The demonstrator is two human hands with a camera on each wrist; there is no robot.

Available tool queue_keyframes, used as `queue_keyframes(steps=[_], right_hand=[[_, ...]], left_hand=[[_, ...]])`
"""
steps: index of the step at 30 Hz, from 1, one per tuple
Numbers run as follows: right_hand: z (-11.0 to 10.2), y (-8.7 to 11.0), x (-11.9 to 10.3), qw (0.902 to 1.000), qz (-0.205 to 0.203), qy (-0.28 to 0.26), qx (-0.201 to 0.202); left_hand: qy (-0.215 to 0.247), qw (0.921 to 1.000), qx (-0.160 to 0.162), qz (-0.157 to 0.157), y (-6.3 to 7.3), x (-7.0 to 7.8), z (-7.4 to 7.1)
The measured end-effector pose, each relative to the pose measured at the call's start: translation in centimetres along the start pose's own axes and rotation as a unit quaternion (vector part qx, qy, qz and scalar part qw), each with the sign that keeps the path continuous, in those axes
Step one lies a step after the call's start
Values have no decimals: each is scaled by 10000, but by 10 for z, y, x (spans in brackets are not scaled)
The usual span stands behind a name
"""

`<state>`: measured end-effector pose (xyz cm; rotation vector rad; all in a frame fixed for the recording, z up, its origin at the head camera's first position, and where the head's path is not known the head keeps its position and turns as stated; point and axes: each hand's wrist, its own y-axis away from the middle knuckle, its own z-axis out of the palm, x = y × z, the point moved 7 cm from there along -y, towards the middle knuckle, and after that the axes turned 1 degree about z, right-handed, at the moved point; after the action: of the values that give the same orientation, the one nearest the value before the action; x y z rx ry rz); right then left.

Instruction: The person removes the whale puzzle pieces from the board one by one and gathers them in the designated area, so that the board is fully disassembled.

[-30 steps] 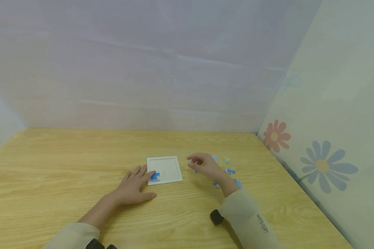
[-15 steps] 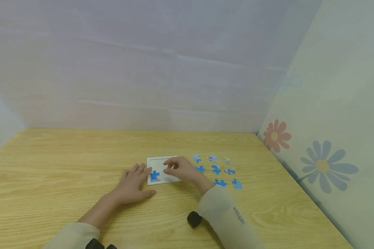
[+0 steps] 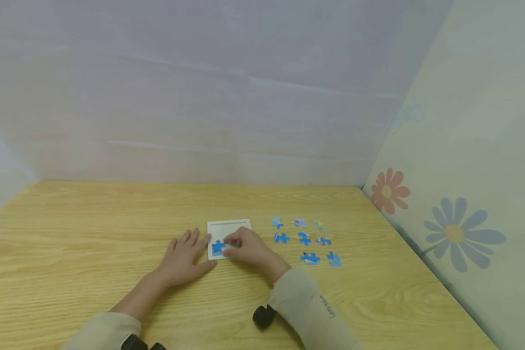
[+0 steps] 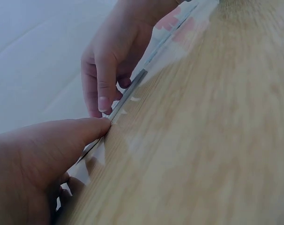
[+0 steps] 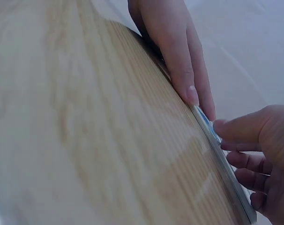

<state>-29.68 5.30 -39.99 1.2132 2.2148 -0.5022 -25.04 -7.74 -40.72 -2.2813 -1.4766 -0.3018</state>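
Observation:
A white puzzle tray [image 3: 231,227] lies on the wooden table, with a blue jigsaw puzzle piece [image 3: 218,246] in its near left corner. My right hand [image 3: 249,247] reaches over the tray from the right. Its thumb and index finger are curled at the right edge of that piece, pinching it. Beside the tray's left edge my left hand [image 3: 181,257] rests with fingers spread, index finger and thumb touching the frame. In the right wrist view a blue bit of the puzzle piece [image 5: 214,131] shows near the right thumb; the right hand covers the tray's near right part.
Several loose puzzle pieces lie in rows right of the tray, among them a blue one [image 3: 304,238] and one with a yellow sun [image 3: 320,224]. A pale wall [image 3: 472,146] with flower prints borders the table [image 3: 113,218] on the right.
My right hand has moved left from beside the loose pieces, over the tray, and down to the blue puzzle piece. My left index finger has drawn back from that piece to the tray's edge.

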Motion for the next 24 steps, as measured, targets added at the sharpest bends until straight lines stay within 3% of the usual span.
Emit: queue_keyframes(steps=[5, 12, 24], right_hand=[[1, 1, -3, 9987, -189, 471, 75], [2, -1, -4, 9984, -233, 484, 150], [6, -1, -1, 9976, -43, -660, 198]], left_hand=[[-23, 10000, 5, -11, 0, 1, 0], [-25, 10000, 11, -13, -1, 1, 0], [-19, 10000, 8, -34, -1, 0, 1]])
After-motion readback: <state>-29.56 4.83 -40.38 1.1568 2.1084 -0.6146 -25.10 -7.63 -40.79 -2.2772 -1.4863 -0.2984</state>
